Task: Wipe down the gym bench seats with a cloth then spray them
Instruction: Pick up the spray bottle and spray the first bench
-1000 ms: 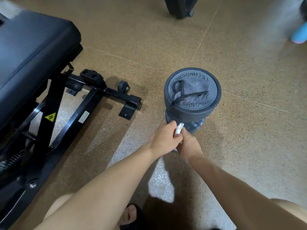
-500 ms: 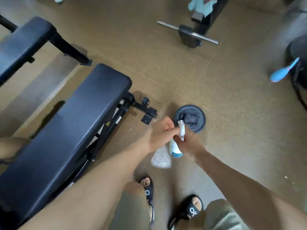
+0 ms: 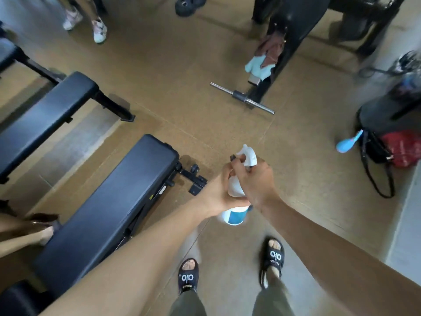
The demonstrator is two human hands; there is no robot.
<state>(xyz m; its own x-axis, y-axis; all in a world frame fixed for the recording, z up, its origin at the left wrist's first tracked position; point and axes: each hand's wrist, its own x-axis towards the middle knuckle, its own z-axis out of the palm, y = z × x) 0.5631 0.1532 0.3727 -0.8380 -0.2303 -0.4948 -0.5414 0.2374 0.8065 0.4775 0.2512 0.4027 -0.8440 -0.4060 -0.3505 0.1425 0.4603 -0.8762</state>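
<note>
A white spray bottle (image 3: 235,214) with a blue label hangs upright in front of me, just right of the near black bench seat (image 3: 109,208). My left hand (image 3: 218,192) grips the bottle's body from the left. My right hand (image 3: 255,179) wraps its neck and white trigger head from the right. A second black bench seat (image 3: 43,119) lies further left. The grey cloth and the dumbbell it lay on are out of sight, hidden behind my hands.
A machine foot with a steel bar (image 3: 242,96) and hanging teal and brown cloths (image 3: 262,62) stands ahead. Bags (image 3: 391,147) and a blue bottle (image 3: 347,142) sit at the right. Other people's feet (image 3: 99,30) are at the top left, and a person's arm (image 3: 25,226) at the left edge.
I have stood up, so the view rose and the floor dropped away. Both hands lifted the spray bottle off the floor; the dumbbell with the cloth went out of sight.
</note>
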